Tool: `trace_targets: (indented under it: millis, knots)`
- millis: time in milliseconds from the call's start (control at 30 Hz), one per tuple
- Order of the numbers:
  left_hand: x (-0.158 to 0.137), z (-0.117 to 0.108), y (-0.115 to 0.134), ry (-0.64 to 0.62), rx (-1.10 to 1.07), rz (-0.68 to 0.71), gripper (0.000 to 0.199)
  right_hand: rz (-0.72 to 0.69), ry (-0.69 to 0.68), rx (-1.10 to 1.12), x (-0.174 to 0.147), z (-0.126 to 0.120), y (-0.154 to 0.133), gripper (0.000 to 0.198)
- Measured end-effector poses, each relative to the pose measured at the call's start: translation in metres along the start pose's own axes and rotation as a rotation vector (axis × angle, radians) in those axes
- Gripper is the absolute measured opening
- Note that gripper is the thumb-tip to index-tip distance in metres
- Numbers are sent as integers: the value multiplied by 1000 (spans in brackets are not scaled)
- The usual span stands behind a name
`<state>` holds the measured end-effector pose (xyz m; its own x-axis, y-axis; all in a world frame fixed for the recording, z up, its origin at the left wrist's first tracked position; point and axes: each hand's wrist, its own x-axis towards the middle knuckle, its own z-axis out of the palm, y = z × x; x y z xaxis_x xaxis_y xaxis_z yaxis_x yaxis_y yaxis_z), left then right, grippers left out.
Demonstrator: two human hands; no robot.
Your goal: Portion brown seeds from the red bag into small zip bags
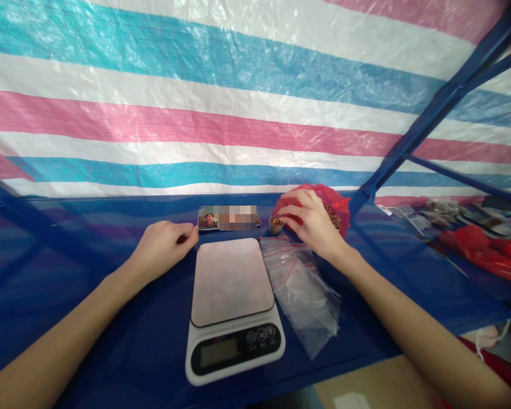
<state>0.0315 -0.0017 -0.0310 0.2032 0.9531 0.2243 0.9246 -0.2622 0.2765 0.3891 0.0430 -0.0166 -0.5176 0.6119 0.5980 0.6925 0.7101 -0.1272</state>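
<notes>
My left hand (166, 245) rests on the blue table with its fingers curled together, and their tips meet the left corner of a flat, glossy object with a picture on it (208, 219), partly blurred out. With thumb and fingers, my right hand (310, 221) grips a small clear plastic cup (275, 226) holding brown bits at its rim. Behind that hand lies an open red plastic bag (343, 205) with brown pieces inside, partly hidden by the hand. Between my arms stands a white kitchen scale (232, 284), its plate bare and its display without readable digits.
Clear zip bags (304, 292) lie right of the scale. A striped plastic sheet (196, 113) hangs behind the blue table (123, 346). Blue metal bars (430, 108) slant up at the right. Farther right are another red bag (489, 253) and several clear bags.
</notes>
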Motion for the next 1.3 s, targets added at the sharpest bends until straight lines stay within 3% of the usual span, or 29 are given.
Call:
trace_targets:
  millis: [233,500,667,833,967,1300]
  knots:
    - [0,1,-1,13,-8,13,44,-98,-70,23,1,13,-28,14]
    - [0,3,-4,10,-19,16,45,-187,-203,-106,-3,38,-31,17]
    - [1,3,-3,9,-18,12,44,-190,-88,-94,3,22,-34,16]
    - [1,3,-4,15,-12,8,45,-14,113,17,4,-1,-6,7]
    - [0,3,-3,11,-7,-1,44,25,105,130,0,-3,11,6]
    - [2,3,-3,7,1,9,45,-21,7,212,-1,6,14,16]
